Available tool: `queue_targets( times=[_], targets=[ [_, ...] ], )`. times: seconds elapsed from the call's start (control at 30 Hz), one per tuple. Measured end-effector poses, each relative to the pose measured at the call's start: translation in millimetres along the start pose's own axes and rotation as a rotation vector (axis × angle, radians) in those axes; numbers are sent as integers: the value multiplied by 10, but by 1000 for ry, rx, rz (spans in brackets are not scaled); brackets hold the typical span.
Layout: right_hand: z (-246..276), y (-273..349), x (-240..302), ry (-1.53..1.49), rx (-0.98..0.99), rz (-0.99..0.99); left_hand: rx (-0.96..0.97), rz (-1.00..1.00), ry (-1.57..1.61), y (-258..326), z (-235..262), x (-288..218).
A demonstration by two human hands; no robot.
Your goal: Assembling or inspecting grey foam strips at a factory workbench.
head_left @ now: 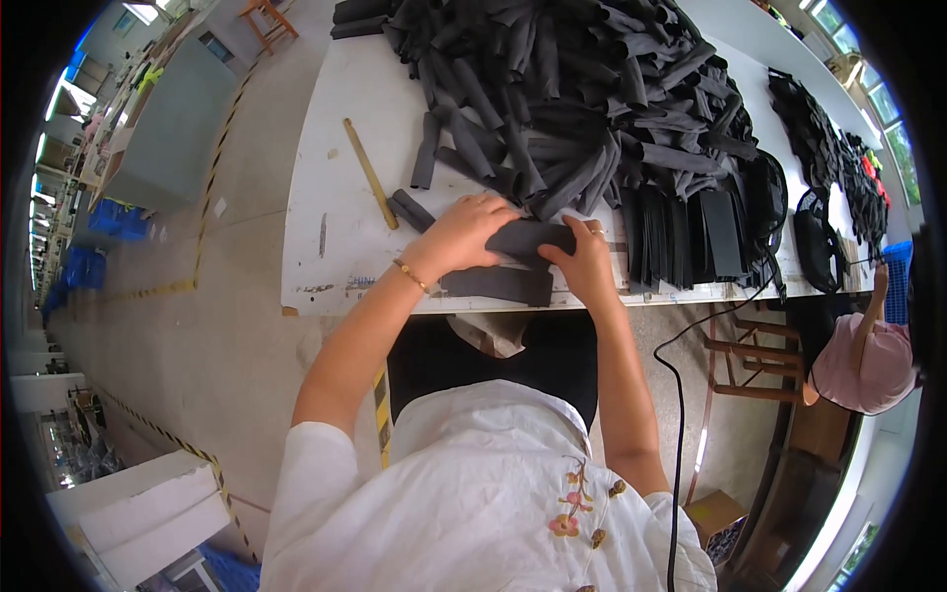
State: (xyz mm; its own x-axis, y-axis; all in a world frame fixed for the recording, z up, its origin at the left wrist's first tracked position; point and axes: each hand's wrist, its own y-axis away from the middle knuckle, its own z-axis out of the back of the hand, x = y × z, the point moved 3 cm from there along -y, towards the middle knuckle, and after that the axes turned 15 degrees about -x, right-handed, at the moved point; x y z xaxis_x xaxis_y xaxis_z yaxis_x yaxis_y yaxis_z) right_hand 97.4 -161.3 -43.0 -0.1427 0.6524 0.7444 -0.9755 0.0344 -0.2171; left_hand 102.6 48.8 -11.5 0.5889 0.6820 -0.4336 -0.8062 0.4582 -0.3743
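A dark grey fabric strip [528, 240] lies between my two hands near the table's front edge. My left hand [464, 235] grips its left end, fingers on the far side and thumb in front. At the strip's right end my right hand [584, 261] is closed, with the thumb pressed on top. Just in front, a second strip [503, 286] rests flat along the table edge. Beyond both hands rises a big heap of curled dark strips [552, 74]. Right of my right hand is a row of flattened dark strips [681, 237].
A yellow ruler-like stick [370, 173] lies left on the white table [321, 197]. Black bundles [817, 237] sit at the right, where a black cable [681, 414] hangs down. Beside a wooden stool [755, 360] is another person in pink [863, 365].
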Motion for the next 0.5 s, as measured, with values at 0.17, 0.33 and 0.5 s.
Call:
queue_targets(
  times=[0.17,0.33,0.5],
  targets=[
    [-91,20,130,-42,31,24,32,46,-29,46,-25,160],
    [-109,7,191,-28,60,198,79,133,-98,71,12,133],
    [87,103,200,12,-94,204,-377,98,-4,117,321,76]
  ],
)
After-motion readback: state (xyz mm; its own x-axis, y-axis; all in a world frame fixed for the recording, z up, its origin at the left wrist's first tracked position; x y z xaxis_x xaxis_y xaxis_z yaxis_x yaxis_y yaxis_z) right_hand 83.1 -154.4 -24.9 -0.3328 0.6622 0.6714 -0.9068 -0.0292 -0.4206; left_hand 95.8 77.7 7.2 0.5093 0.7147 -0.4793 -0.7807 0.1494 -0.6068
